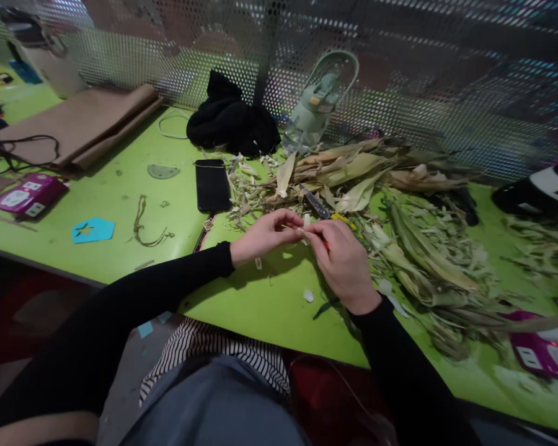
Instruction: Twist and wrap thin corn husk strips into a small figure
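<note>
Both hands meet over the front middle of the green table [242, 303]. My left hand [267, 235] pinches a thin pale strip of corn husk [307, 220] between thumb and fingers. Against it, my right hand [341, 257] is closed on the same strip, its fingertips partly hiding it. Just beyond the hands lies a dark blade-like tool [315, 202] with yellow parts beside it, half buried in husk scraps. Dried corn husks [353, 170] are heaped behind, and greener husk leaves [428, 254] spread to the right of my right hand.
A black phone [212, 186], a braided cord [144, 226], a blue star cutout [92, 230] and a protractor [163, 171] lie left. Behind stand a green water bottle [312, 114] and black cloth [232, 121]. Purple power strips [30, 195] and brown folded material [79, 124] are also on the table.
</note>
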The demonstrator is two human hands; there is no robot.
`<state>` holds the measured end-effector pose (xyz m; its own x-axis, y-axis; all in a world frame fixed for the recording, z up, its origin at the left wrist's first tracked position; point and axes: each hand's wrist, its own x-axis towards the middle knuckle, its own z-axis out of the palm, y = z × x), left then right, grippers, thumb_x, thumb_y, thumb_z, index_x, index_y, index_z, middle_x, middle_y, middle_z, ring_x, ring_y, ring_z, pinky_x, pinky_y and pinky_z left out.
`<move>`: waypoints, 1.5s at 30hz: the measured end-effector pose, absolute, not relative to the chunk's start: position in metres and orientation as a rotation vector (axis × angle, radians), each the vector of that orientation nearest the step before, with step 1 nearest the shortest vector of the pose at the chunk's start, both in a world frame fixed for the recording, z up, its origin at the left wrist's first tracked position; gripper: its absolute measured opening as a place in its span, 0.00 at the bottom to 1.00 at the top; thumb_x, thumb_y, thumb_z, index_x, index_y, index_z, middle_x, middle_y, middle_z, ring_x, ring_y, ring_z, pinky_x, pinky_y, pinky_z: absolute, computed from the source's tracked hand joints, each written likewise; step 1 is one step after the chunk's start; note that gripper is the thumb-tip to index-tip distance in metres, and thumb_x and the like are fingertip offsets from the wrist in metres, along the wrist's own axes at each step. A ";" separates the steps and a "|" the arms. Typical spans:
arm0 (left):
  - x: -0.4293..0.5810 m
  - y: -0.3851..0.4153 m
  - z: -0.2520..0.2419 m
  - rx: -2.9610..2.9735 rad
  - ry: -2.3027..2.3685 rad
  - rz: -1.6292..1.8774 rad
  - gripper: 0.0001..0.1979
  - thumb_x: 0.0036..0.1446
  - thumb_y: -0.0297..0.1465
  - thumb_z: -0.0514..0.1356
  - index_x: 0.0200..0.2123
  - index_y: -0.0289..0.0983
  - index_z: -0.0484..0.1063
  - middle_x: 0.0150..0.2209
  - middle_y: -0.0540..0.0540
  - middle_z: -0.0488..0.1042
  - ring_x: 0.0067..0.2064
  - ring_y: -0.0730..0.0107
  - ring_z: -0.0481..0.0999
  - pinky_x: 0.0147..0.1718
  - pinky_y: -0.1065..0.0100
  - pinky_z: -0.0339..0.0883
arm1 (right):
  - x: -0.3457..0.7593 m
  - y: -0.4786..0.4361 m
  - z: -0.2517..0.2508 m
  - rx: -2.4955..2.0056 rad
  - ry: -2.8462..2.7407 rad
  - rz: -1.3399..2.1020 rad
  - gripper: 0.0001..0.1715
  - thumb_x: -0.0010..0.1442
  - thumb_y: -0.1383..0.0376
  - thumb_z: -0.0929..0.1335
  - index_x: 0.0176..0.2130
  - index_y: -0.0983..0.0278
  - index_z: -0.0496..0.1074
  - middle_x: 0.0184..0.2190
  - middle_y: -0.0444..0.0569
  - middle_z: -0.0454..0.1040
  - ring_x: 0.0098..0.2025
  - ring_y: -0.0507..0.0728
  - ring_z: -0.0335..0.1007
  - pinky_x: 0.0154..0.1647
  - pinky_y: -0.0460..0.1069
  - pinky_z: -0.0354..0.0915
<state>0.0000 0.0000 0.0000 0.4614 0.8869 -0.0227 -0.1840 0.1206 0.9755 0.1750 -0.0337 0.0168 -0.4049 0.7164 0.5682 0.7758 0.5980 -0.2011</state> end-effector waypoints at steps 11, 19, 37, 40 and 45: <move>0.002 -0.002 -0.004 1.294 0.705 0.974 0.06 0.59 0.19 0.60 0.39 0.31 0.69 0.35 0.50 0.73 0.33 0.80 0.72 0.37 0.72 0.67 | 0.174 -0.038 0.019 -1.212 -2.237 -0.196 0.06 0.69 0.68 0.63 0.38 0.63 0.68 0.34 0.51 0.74 0.38 0.58 0.71 0.39 0.53 0.68; 0.003 -0.003 0.000 1.123 0.713 0.954 0.05 0.58 0.20 0.62 0.37 0.30 0.68 0.33 0.52 0.71 0.32 0.82 0.73 0.39 0.71 0.70 | 0.173 -0.037 0.019 -1.202 -2.218 -0.147 0.05 0.69 0.67 0.64 0.39 0.62 0.68 0.36 0.51 0.75 0.39 0.57 0.72 0.40 0.52 0.68; -0.004 -0.001 0.008 1.115 0.745 0.682 0.03 0.62 0.25 0.60 0.37 0.29 0.71 0.29 0.49 0.76 0.31 0.79 0.77 0.40 0.67 0.72 | 0.180 -0.035 0.030 -1.301 -2.101 0.344 0.01 0.63 0.66 0.68 0.38 0.61 0.70 0.34 0.48 0.76 0.34 0.56 0.72 0.36 0.52 0.68; -0.005 -0.001 0.008 1.120 0.744 0.670 0.03 0.61 0.24 0.61 0.38 0.29 0.70 0.29 0.49 0.76 0.30 0.78 0.76 0.39 0.66 0.72 | 0.181 -0.034 0.030 -1.336 -1.977 0.563 0.05 0.62 0.64 0.70 0.37 0.61 0.69 0.32 0.46 0.74 0.32 0.54 0.71 0.34 0.51 0.68; -0.006 0.001 0.007 1.033 0.652 0.676 0.03 0.61 0.24 0.62 0.38 0.29 0.70 0.30 0.48 0.77 0.32 0.78 0.78 0.43 0.64 0.73 | 0.182 -0.033 0.029 -1.250 -1.774 0.857 0.10 0.59 0.60 0.73 0.38 0.61 0.70 0.33 0.45 0.74 0.33 0.53 0.72 0.34 0.49 0.70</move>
